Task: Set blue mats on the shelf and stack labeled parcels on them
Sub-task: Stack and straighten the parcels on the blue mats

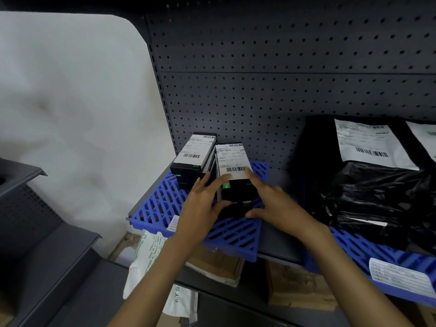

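Nearest the camera, two bare forearms are reaching forward and up to a dark metal shelf. On the level below it, cardboard boxes and a white printed bag are lying.

The left hand is pressing against the left side of a black parcel, fingers spread and partly open, the thumb curling under the near lower corner and the fingertips touching the bottom edge of the white barcode label. The right hand is mirroring it on the right side, fingers loosely spread, thumb lying along the near lower edge and the forefinger resting on the label's right corner. Both hands are cupping the parcel between them rather than closing around it.

The parcel is sitting on a blue slatted mat lying on the left part of the shelf. Just beside it, further back and to the left, a second labeled black parcel is standing on the same mat, the two touching or nearly so.

To the right, well apart, a second blue mat is carrying black plastic mailer bags with white shipping labels. Behind everything, a dark pegboard panel is rising.
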Demonstrator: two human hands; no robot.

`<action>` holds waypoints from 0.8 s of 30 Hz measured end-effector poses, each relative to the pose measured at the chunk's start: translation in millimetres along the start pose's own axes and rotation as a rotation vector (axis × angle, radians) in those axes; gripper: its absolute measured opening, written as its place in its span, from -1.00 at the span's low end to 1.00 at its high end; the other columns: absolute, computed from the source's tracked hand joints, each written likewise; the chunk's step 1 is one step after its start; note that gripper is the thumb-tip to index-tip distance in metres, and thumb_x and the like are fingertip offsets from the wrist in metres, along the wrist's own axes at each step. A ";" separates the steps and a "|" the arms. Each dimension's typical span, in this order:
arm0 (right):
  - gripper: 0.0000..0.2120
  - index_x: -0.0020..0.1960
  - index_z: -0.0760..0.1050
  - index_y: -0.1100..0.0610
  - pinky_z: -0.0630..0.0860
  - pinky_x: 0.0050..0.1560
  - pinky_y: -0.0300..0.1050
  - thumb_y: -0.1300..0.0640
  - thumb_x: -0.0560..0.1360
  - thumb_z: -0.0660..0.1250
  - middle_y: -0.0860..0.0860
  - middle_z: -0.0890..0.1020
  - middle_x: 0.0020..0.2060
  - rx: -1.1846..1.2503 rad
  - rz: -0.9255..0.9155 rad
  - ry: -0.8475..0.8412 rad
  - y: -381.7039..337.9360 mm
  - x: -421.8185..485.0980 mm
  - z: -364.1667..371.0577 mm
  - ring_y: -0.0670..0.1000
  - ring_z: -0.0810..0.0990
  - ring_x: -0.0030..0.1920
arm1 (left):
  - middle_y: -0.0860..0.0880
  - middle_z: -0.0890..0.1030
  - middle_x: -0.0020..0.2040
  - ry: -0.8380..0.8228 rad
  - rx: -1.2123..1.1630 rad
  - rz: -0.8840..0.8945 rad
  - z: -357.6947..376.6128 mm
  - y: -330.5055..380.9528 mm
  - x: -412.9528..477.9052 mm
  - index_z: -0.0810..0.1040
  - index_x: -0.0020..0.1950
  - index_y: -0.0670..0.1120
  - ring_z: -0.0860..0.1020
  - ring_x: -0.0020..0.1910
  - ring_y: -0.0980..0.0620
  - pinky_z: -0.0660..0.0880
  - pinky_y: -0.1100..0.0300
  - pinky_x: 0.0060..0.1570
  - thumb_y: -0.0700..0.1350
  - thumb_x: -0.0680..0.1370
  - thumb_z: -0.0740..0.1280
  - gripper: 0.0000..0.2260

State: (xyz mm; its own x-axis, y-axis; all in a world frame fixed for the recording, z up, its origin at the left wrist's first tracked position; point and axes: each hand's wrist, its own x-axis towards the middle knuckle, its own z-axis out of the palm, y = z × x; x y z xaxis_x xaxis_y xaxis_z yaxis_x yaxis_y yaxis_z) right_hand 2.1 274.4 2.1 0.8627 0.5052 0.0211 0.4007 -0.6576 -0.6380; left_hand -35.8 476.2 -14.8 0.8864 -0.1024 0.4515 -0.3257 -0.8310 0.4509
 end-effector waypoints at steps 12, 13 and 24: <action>-0.05 0.60 0.00 -0.02 0.59 -0.09 -0.02 0.14 0.42 0.52 0.10 0.59 0.24 -0.328 -0.018 0.362 -5.3 3.7 30.4 0.12 0.63 0.01 | -0.06 0.65 0.07 0.014 0.280 0.083 -4.2 -9.0 2.3 0.49 0.39 -0.01 0.51 0.29 -0.10 0.55 0.03 0.13 -0.11 0.29 0.60 -0.32; -0.07 0.60 -0.01 -0.01 0.60 -0.11 -0.01 0.14 0.43 0.51 0.10 0.58 0.24 -0.347 -0.008 0.365 -6.2 6.3 30.9 0.12 0.64 -0.01 | -0.07 0.66 0.04 0.015 0.294 0.099 -4.3 -10.5 5.8 0.51 0.37 -0.03 0.53 0.28 -0.12 0.57 0.00 0.11 -0.12 0.28 0.61 -0.32; -0.18 0.61 -0.21 0.12 0.59 -0.07 0.03 0.25 0.59 0.29 0.17 0.34 0.45 -0.450 0.062 0.308 -27.4 39.4 38.0 0.14 0.60 0.05 | -0.15 0.37 0.45 0.050 0.509 0.055 -4.7 -33.8 37.9 0.51 0.35 0.00 0.05 0.55 -0.35 -0.05 -0.37 0.47 -0.06 0.33 0.58 -0.40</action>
State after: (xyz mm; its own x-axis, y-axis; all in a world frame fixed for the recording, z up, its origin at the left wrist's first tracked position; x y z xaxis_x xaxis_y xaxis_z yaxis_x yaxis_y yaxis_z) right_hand 13.4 333.6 -8.9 0.9123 0.3149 0.2617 0.3800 -0.8892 -0.2548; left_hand 7.3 503.0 -9.3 0.8513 -0.1378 0.5062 -0.1592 -0.9872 -0.0010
